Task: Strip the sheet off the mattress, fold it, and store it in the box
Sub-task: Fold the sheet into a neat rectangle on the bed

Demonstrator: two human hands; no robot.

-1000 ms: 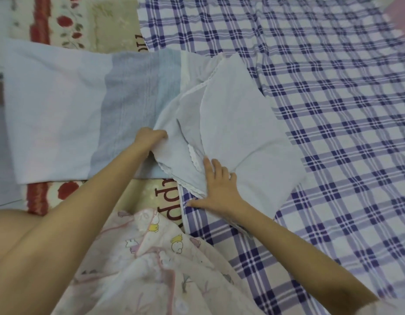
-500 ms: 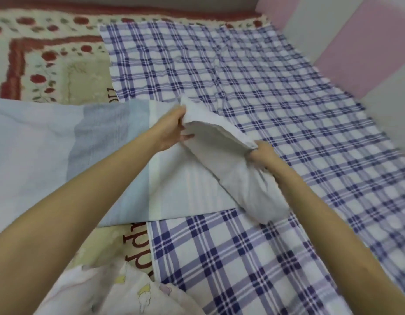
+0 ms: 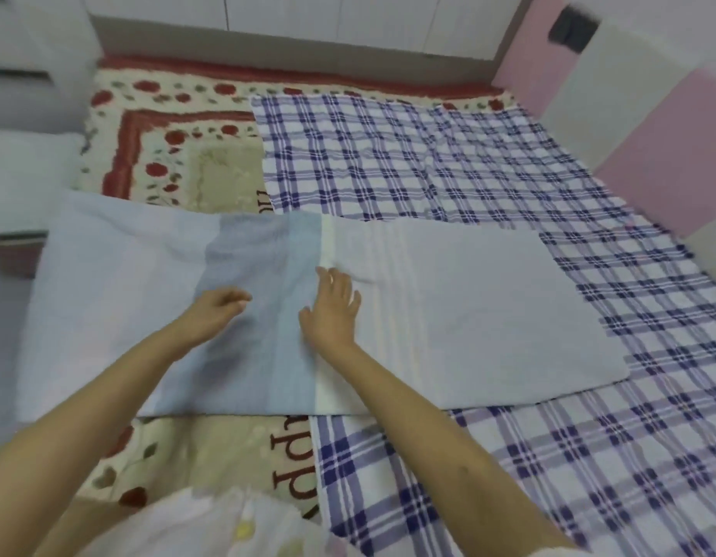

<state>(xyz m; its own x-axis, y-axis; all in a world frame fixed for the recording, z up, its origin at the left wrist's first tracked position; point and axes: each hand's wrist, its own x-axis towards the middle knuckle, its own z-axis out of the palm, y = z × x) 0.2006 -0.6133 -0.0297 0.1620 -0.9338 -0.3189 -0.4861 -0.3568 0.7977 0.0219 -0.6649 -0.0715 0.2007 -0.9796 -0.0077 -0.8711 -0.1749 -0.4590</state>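
The right hand [image 3: 331,311] is laid palm-down on the folded pale-blue striped cotton sheet [image 3: 489,307], its fingers [image 3: 340,281] straight and spread, pointing away from the person. Just beside it, the left hand [image 3: 215,313] is seen over the darker blue band of the same sheet, its fingers loosely curled toward the thumb and blurred; nothing is gripped in them, and whether they touch the cloth cannot be told. The two hands are near each other but apart, both bare forearms reaching in from the lower edge of the view.

The sheet is spread flat as one long rectangle across the bed, with bands of pale lilac, blue-grey, white and light blue running from left to right. Its left part lies on a cream plush blanket with red roses and a red border [image 3: 167,154]; its right part lies on a purple-and-white checked cotton cover [image 3: 428,162], which stretches out beyond it on the far, right and near sides. Dark red lettering on the blanket is partly seen just below the sheet's near edge.

A white garment with small cartoon prints [image 3: 211,524] is seen at the bottom of the view. Pink and white padded wall panels [image 3: 649,146] line the right side of the bed, and white cupboard doors [image 3: 348,14] stand along the far end.
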